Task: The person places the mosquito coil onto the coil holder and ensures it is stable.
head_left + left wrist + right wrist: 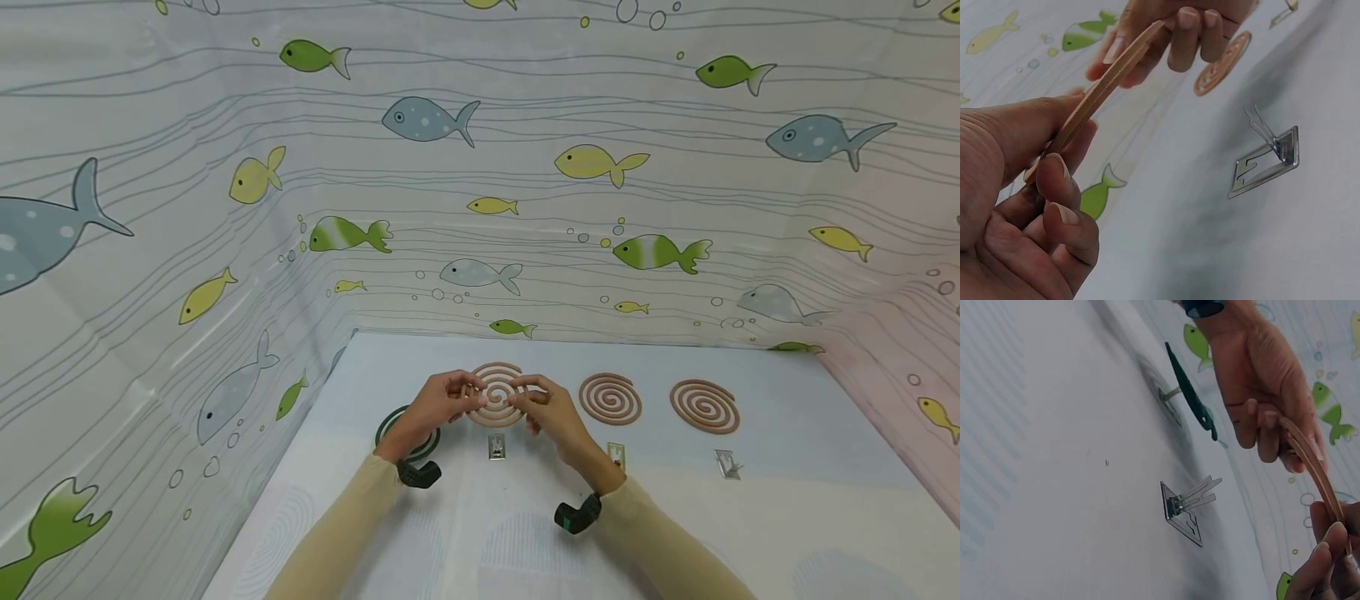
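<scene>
Both hands hold a brown mosquito coil (1105, 81) between them, lifted above the table and tilted. My left hand (435, 406) pinches its left side with thumb and fingers, and my right hand (557, 414) pinches the right. In both wrist views the coil shows nearly edge-on. Below it on the table sits a metal coil stand (497, 447), its thin forked prongs (1200, 494) bent up from the flat base. A dark green coil (1190, 394) stands raised on its own stand to the left, partly hidden behind the left wrist in the head view.
Two more brown coils, a nearer one (611, 399) and a farther one (705, 407), lie to the right. In front of them are a gold-toned stand (616, 454) and a silver stand (727, 464). Fish-print sheeting (540, 275) walls the table's back and sides.
</scene>
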A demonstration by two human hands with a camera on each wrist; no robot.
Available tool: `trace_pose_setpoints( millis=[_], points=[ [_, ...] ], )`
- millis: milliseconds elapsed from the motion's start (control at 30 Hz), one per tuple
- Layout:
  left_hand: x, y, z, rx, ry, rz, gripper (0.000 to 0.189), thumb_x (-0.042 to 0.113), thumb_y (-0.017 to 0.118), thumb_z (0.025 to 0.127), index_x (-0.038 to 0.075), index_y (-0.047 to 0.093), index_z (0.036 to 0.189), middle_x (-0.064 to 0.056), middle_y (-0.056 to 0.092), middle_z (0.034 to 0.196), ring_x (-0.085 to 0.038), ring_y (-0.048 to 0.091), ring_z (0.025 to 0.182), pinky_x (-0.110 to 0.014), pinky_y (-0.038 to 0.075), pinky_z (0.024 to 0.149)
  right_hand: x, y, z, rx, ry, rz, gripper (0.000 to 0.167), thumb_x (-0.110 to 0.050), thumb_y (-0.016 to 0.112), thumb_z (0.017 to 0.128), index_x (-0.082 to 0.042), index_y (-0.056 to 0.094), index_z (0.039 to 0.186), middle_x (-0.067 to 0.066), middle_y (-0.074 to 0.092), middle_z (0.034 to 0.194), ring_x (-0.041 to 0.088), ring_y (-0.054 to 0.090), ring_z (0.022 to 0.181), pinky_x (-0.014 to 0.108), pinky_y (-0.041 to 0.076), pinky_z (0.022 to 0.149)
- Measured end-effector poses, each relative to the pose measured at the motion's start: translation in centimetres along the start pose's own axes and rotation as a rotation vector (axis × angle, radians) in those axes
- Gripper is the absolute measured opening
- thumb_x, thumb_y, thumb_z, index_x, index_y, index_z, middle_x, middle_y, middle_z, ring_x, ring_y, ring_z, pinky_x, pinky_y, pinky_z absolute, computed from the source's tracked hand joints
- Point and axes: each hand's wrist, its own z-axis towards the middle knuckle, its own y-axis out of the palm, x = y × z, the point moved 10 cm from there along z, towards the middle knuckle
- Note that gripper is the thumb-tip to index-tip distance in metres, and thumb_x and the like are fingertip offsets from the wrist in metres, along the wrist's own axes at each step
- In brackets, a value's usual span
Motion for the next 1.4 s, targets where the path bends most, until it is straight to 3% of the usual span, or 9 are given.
trace_pose_setpoints(
  millis=[367, 600, 700, 867, 1100, 1400],
  points=[
    [0.6, 0.2, -0.7, -0.005, 0.014, 0.018, 0.029, 0.028, 0.079, 0.093, 0.014, 0.072, 0.118, -0.007, 0.069, 0.084, -0.014, 0.042, 0.056, -0.045, 0.038, 0.058, 0.1, 0.1, -0.4, -0.006, 0.005, 0.017, 0.035, -0.020, 0.078, 0.094, -0.011, 0.068, 0.126, 0.002, 0.070, 0.081, 0.014, 0.047, 0.057, 0.027, 0.042, 0.053],
    [0.5, 0.0, -1.2, -0.012, 0.006, 0.015, 0.032, 0.028, 0.080, 0.093, 0.012, 0.072, 0.119, -0.005, 0.061, 0.079, -0.014, 0.041, 0.057, -0.037, 0.039, 0.056, 0.1, 0.5, -0.9, -0.012, 0.007, 0.010, 0.033, -0.021, 0.078, 0.094, -0.012, 0.068, 0.124, 0.001, 0.071, 0.079, 0.012, 0.045, 0.053, 0.030, 0.040, 0.053],
    [0.3, 0.0, -1.6, -0.019, -0.003, 0.014, 0.033, 0.028, 0.080, 0.093, 0.012, 0.072, 0.119, -0.006, 0.064, 0.082, -0.015, 0.042, 0.058, -0.036, 0.040, 0.057, 0.1, 0.8, -1.0, -0.020, 0.006, -0.004, 0.034, -0.023, 0.079, 0.094, -0.010, 0.068, 0.124, 0.001, 0.070, 0.077, 0.012, 0.043, 0.051, 0.030, 0.040, 0.053],
    [-0.2, -0.1, -2.1, -0.024, -0.024, 0.031, 0.035, 0.031, 0.081, 0.092, 0.012, 0.071, 0.120, -0.005, 0.067, 0.087, -0.015, 0.046, 0.062, -0.036, 0.041, 0.056, 0.2, 1.2, -1.4, -0.033, 0.010, -0.025, 0.035, -0.023, 0.079, 0.094, -0.010, 0.068, 0.124, 0.003, 0.074, 0.084, 0.013, 0.041, 0.050, 0.031, 0.039, 0.053],
    [-0.2, 0.2, -2.7, -0.034, -0.019, 0.006, 0.036, 0.028, 0.080, 0.092, 0.009, 0.070, 0.121, -0.004, 0.060, 0.081, -0.015, 0.042, 0.059, -0.030, 0.039, 0.055, 0.3, 1.3, -1.9, -0.052, 0.019, -0.026, 0.033, -0.021, 0.077, 0.095, -0.011, 0.067, 0.125, 0.008, 0.077, 0.097, 0.013, 0.041, 0.052, 0.031, 0.039, 0.054],
    [-0.8, 0.6, -3.2, -0.035, -0.021, 0.015, 0.034, 0.028, 0.080, 0.093, 0.011, 0.070, 0.121, -0.002, 0.062, 0.081, -0.013, 0.044, 0.060, -0.028, 0.040, 0.055, 0.9, 1.2, -2.5, -0.052, 0.042, -0.025, 0.034, -0.022, 0.078, 0.094, -0.013, 0.068, 0.124, 0.006, 0.075, 0.089, 0.015, 0.043, 0.052, 0.031, 0.038, 0.054]
  ],
)
